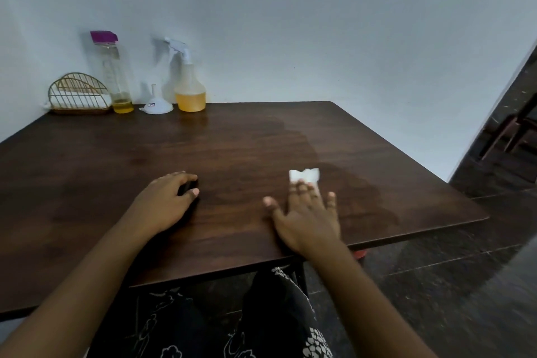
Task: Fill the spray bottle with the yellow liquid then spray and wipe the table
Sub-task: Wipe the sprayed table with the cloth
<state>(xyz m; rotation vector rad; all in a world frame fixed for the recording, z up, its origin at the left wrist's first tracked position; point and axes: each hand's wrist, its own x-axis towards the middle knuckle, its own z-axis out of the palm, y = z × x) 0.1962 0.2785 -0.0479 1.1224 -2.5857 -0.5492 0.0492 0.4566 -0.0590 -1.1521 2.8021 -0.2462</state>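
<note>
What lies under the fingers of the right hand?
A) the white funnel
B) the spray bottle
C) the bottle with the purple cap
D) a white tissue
D: the right hand presses flat fingers on a white tissue on the table, while the funnel, spray bottle and purple-capped bottle stand by the wall.

Far-edge row on the table (87, 183), 11 o'clock.
From 9 toward 3: rack (78, 94), tall bottle (114, 75), funnel (157, 104), spray bottle (189, 87); nearer, left hand (168, 197) at 7, right hand (308, 212) on tissue (305, 175) at 4.
</note>
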